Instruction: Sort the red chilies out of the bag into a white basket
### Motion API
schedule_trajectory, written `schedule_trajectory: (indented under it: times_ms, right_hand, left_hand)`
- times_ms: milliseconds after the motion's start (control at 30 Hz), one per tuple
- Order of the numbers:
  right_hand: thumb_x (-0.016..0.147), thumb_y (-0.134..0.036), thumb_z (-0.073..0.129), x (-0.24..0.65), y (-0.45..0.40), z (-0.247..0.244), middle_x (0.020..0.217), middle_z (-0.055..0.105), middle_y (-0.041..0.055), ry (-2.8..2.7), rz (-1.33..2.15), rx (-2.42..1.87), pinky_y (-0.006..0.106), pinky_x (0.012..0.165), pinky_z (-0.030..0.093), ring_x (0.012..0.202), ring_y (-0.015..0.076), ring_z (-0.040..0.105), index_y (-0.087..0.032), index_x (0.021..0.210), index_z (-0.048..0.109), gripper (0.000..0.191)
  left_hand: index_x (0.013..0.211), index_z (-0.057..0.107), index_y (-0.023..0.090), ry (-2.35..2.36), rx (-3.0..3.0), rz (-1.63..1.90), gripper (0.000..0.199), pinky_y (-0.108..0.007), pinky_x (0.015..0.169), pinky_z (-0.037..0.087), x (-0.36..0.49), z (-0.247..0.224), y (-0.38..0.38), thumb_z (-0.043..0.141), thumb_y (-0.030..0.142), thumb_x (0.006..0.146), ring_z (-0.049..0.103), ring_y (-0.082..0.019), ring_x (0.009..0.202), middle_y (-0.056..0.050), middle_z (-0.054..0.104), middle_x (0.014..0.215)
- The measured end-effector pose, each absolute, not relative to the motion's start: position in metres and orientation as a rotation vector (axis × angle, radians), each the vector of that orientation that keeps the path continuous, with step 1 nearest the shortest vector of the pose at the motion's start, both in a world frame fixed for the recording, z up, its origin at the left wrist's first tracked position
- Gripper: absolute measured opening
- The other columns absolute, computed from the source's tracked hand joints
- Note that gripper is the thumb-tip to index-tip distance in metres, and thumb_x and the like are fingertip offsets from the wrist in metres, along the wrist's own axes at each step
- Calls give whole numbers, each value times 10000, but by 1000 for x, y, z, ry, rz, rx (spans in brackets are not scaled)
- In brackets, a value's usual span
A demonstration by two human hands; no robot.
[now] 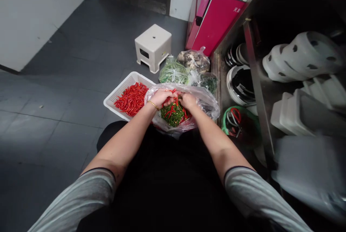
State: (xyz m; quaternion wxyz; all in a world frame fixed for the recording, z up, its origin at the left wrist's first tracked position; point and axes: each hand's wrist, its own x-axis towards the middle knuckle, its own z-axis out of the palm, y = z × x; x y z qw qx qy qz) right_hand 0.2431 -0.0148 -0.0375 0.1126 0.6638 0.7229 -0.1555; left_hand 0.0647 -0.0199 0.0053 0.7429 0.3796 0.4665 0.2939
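Note:
Both of my hands work over an open clear plastic bag [209,104] in front of my knees. Green chilli stems [174,117] and some red chillies [185,114] lie inside it. My left hand [163,97], with a gold bangle at the wrist, has its fingers closed around red chillies above the bag. Close beside it, my right hand [188,100] is closed with its fingertips together; what they pinch is too small to make out. Left of the bag stands a white perforated basket [108,103] with a heap of loose red chillies [132,98].
A white plastic stool [153,40] stands beyond the basket. Bagged green vegetables [173,73] and a bag of mushroom-like pieces [194,60] sit behind my bag. On the right, a metal shelf [258,80] holds stacked tubs, near a green bag [226,118] with red-handled scissors.

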Motion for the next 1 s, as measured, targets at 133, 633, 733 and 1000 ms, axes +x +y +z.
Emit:
schedule_trajectory:
  times_ms: [133, 633, 733, 1000]
  right_hand:
    - [833, -219, 595, 256, -8, -29, 869, 700, 71, 2135, -704, 2132, 285, 732, 452, 807, 210, 623, -179, 876, 674, 98]
    - [783, -351, 645, 236, -35, 18, 587, 596, -1, 2289, -1635, 2330, 240, 538, 427, 525, 134, 540, -167, 763, 577, 197]
    - [842, -262, 572, 234, -38, 21, 807, 675, 73, 2510, -772, 2347, 287, 713, 452, 758, 195, 612, -159, 830, 608, 109]
    - [888, -499, 544, 220, -41, -20, 1068, 689, 184, 1959, -586, 2002, 339, 820, 475, 998, 284, 648, -131, 1036, 682, 420]
  left_hand:
    - [597, 572, 115, 1049, 777, 625, 72, -196, 332, 206, 62, 2, -16, 536, 88, 652, 437, -66, 348, -11, 551, 474]
    - [681, 563, 139, 994, 959, 525, 251, -179, 354, 149, 72, 10, -31, 801, 211, 646, 305, -22, 328, 83, 398, 422]
    - [626, 520, 150, 1034, 892, 524, 273, -181, 342, 140, 71, 13, -30, 778, 230, 670, 295, -27, 306, 77, 388, 394]
    - [576, 509, 150, 824, 622, 634, 287, -199, 320, 209, 59, 9, -19, 647, 361, 713, 433, -82, 349, -3, 498, 442]
